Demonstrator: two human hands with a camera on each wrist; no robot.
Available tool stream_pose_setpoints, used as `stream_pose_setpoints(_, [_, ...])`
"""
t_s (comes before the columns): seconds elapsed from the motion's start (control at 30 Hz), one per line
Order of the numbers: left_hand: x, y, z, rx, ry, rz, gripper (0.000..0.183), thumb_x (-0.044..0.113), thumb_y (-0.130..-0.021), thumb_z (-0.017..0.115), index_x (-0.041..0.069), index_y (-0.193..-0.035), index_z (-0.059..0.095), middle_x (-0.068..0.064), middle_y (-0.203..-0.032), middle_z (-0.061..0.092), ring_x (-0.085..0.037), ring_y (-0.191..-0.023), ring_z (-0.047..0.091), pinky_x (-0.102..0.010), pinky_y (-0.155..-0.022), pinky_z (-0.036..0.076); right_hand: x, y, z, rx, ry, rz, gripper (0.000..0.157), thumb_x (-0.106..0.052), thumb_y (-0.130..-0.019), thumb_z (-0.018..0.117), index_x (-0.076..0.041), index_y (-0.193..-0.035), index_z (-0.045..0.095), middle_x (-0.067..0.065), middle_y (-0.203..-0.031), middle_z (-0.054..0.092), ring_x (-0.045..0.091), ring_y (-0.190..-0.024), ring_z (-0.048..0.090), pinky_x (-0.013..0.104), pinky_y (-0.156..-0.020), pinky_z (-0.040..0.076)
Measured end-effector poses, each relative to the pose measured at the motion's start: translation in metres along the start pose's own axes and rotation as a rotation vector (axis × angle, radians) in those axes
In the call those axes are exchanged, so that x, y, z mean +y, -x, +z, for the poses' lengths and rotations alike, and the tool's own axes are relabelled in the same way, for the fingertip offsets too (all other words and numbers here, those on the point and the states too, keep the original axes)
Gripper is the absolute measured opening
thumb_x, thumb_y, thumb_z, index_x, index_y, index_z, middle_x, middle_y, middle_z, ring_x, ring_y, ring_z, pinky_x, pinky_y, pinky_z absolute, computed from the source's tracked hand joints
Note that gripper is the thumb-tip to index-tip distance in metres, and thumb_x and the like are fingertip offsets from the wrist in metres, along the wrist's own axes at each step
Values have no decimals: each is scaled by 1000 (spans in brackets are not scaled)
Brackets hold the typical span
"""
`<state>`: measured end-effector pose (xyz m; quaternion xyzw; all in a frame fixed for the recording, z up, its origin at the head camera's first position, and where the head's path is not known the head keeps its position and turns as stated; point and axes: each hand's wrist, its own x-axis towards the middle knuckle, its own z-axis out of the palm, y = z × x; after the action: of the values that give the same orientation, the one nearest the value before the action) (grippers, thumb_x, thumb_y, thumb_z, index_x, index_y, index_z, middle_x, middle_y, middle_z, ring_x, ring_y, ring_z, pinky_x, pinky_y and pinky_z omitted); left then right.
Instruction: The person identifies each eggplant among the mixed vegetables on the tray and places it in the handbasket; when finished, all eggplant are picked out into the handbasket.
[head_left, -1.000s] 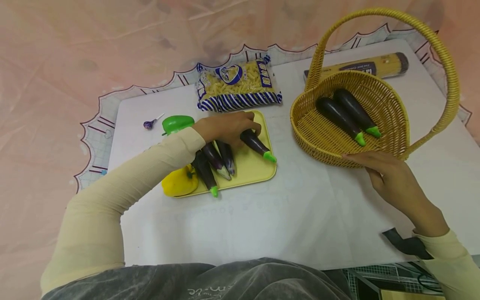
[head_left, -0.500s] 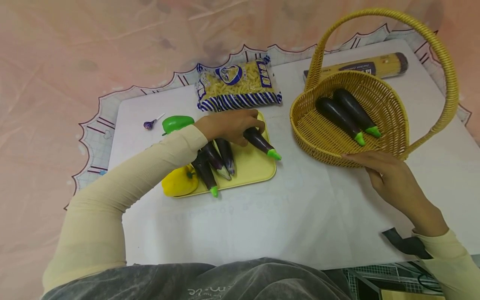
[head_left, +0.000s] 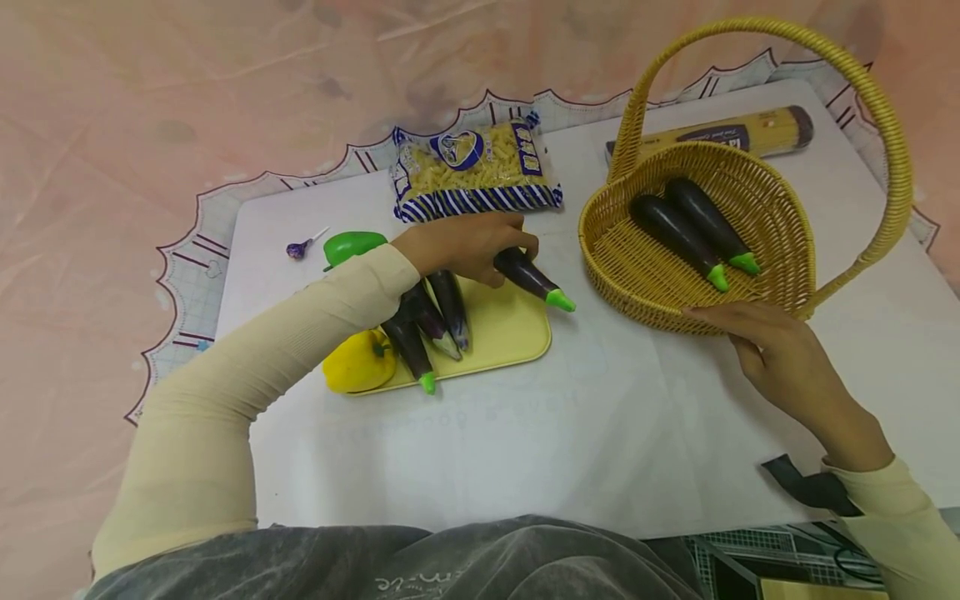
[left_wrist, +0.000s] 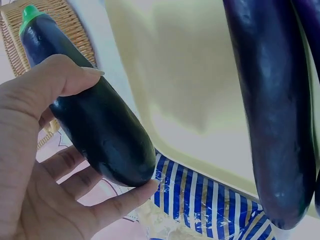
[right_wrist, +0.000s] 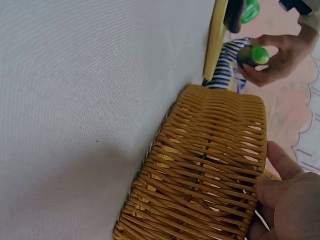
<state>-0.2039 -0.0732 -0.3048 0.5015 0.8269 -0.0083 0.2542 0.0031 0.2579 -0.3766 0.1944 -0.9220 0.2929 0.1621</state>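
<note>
My left hand (head_left: pixel 472 248) grips a dark eggplant with a green stem (head_left: pixel 528 275) above the right part of the yellow tray (head_left: pixel 517 342). In the left wrist view the thumb lies across this eggplant (left_wrist: pixel 105 130), with the fingers behind and under it. Several more eggplants (head_left: pixel 450 310) lie on the tray, partly hidden by my left arm. My right hand (head_left: pixel 787 367) holds the near rim of the wicker basket (head_left: pixel 630 300); the right wrist view shows its fingers at the woven edge (right_wrist: pixel 262 155). Two eggplants (head_left: pixel 678 237) lie side by side inside the basket.
A yellow bell pepper (head_left: pixel 360 364) and a green pepper (head_left: pixel 352 247) are at the tray's left. Behind the tray lies a bag of pasta (head_left: pixel 480 162). A pack of spaghetti (head_left: pixel 720 135) lies behind the basket, whose tall handle (head_left: pixel 892 167) arches over it. A lollipop (head_left: pixel 298 249) lies far left.
My left hand has lifted the eggplant off the tray and moved it slightly right, towards the basket. The right hand has stayed at the basket's rim.
</note>
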Motion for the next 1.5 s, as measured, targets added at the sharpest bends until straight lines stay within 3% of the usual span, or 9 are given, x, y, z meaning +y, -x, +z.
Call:
stream_pose_setpoints(0.33, [4, -5, -8, -4, 28, 3, 45, 22, -84, 71, 20, -128, 59, -10, -119, 50, -24, -102, 48, -39, -90, 44, -1, 0, -1, -4, 6, 3, 59, 24, -73, 69, -14, -118, 73, 13, -109, 72, 34, -100, 65, 6, -96, 30])
stream_pose_setpoints(0.47, [6, -6, -9, -9, 31, 4, 45, 22, -85, 71, 20, -128, 59, -9, -120, 49, -23, -103, 47, -39, -90, 44, -1, 0, -2, -13, 12, -2, 58, 24, -73, 68, -13, -118, 73, 14, -109, 72, 34, -100, 65, 20, -96, 42])
stream_pose_setpoints(0.8, [8, -13, -14, 11, 51, 29, 45, 22, -85, 71, 19, -128, 59, -10, -119, 49, -23, -103, 47, -38, -91, 43, 0, 1, 0, -10, 12, 13, 54, 22, -75, 69, -12, -117, 73, 14, -110, 72, 35, -103, 64, 35, -95, 47])
stream_pose_setpoints(0.9, [11, -15, -16, 21, 47, 36, 44, 22, -85, 71, 19, -127, 59, -9, -120, 50, -23, -103, 48, -38, -91, 43, 0, 2, 0, -6, 12, 11, 55, 22, -75, 69, -13, -117, 73, 13, -110, 72, 34, -103, 64, 23, -98, 43])
stream_pose_setpoints(0.97, [12, -16, -18, 28, 44, 42, 44, 23, -85, 71, 19, -127, 60, -10, -120, 50, -23, -103, 48, -37, -91, 44, -1, 1, 0, -5, 13, 8, 56, 22, -75, 69, -13, -117, 73, 13, -110, 72, 34, -103, 64, 26, -97, 45])
stream_pose_setpoints(1.1, [15, -20, -21, 32, 34, 53, 44, 22, -85, 71, 19, -127, 59, -10, -120, 50, -24, -102, 48, -38, -89, 44, -1, 0, -1, -15, 14, 5, 56, 23, -74, 68, -13, -118, 73, 13, -110, 72, 33, -103, 64, 18, -99, 40])
stream_pose_setpoints(1.2, [17, -23, -23, 30, 27, 58, 44, 22, -85, 70, 18, -127, 59, -11, -120, 50, -24, -101, 48, -38, -89, 43, -1, 0, -2, -20, 9, 7, 57, 24, -74, 68, -12, -118, 73, 14, -109, 72, 33, -104, 63, 7, -99, 28])
stream_pose_setpoints(1.47, [22, -31, -29, 30, 1, 57, 46, 24, -86, 70, 19, -130, 57, -11, -122, 51, -23, -103, 48, -37, -90, 43, -1, 0, -1, -17, 7, 14, 55, 22, -75, 68, -13, -118, 73, 14, -110, 72, 35, -104, 63, 23, -100, 42])
stream_pose_setpoints(1.5, [23, -32, -30, 30, -4, 58, 46, 24, -86, 70, 19, -130, 57, -11, -122, 51, -23, -102, 48, -37, -90, 43, 0, 0, -1, -17, 6, 14, 55, 22, -76, 68, -12, -118, 73, 14, -110, 72, 35, -104, 63, 30, -98, 45])
